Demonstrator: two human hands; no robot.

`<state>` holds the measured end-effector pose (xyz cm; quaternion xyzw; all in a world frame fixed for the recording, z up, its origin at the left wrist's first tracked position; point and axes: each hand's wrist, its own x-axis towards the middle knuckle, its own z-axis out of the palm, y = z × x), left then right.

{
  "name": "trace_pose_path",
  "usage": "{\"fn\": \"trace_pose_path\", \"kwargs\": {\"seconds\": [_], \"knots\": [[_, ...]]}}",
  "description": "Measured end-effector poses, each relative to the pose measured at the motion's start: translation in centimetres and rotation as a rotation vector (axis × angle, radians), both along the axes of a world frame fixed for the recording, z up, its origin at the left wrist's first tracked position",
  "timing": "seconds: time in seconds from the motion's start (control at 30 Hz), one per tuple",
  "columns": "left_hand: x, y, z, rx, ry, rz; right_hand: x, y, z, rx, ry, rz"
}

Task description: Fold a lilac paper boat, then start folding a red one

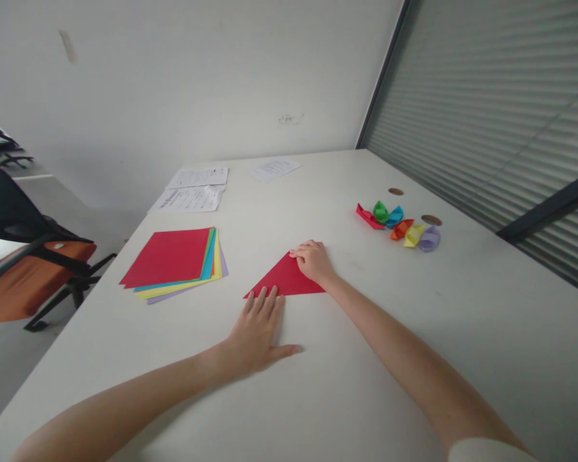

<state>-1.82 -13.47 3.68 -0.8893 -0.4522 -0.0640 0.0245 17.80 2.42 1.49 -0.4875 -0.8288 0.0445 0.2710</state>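
A red sheet of paper point(284, 276), folded into a triangle, lies on the white table in front of me. My left hand point(255, 327) is spread flat, fingertips resting on the paper's near edge toward its left corner and thumb pointing right. At the top corner, my right hand point(314, 260) has its fingers bent together on the paper, thumb at the left, and covers part of the right side. A stack of coloured paper point(173, 256), red on top with green, blue, orange, yellow and purple edges showing, sits to the left.
Several small folded paper boats point(399, 224) in different colours stand in a row at the right, beside two round brown discs point(431, 220) set in the table. Printed sheets point(190, 199) lie at the back left, another sheet point(275, 169) at the back. An orange chair point(33, 276) is left of the table.
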Motion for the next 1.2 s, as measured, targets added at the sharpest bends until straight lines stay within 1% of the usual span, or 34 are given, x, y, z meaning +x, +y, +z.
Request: {"fn": "trace_pose_path", "kwargs": {"seconds": [0.13,0.27,0.4,0.47,0.5,0.53,0.6,0.67,0.77,0.87,0.97,1.03,1.2], "knots": [[-1.7,-0.3,-0.1,0.085,0.022,0.008,0.1,0.1,-0.2,0.001,0.015,-0.005],[-4.4,-0.3,-0.1,0.171,0.015,0.078,0.3,0.4,-0.6,-0.004,0.033,0.009],[-7.3,0.2,0.4,0.238,0.041,0.173,0.4,0.6,-0.8,-0.004,0.047,0.025],[-8.0,0.6,0.8,0.268,0.05,0.199,0.4,0.6,-0.9,-0.002,0.047,0.034],[-8.0,0.8,0.9,0.287,0.038,0.182,0.3,0.6,-0.9,-0.001,0.044,0.036],[-7.8,0.9,1.0,0.303,0.015,0.139,0.3,0.5,-0.9,-0.001,0.041,0.037],[-6.4,1.4,1.1,0.293,-0.037,0.0,0.2,0.5,-0.9,0.004,0.035,0.04],[-4.4,1.9,0.9,0.21,-0.067,-0.15,0.3,0.4,-0.9,0.014,0.032,0.044],[-1.2,2.8,0.4,0.07,-0.097,-0.262,0.4,0.3,-0.9,0.026,0.024,0.048],[0.8,3.5,0.0,-0.065,-0.1,-0.28,0.5,0.4,-0.7,0.025,0.006,0.041],[1.1,3.7,-0.3,-0.159,-0.074,-0.237,0.6,0.4,-0.7,0.032,0.0,0.023],[0.8,3.6,-0.4,-0.178,-0.072,-0.22,0.6,0.4,-0.7,0.041,0.003,0.018],[0.0,2.7,-0.5,-0.133,-0.083,-0.169,0.8,0.5,-0.8,0.04,0.013,0.017]]}}
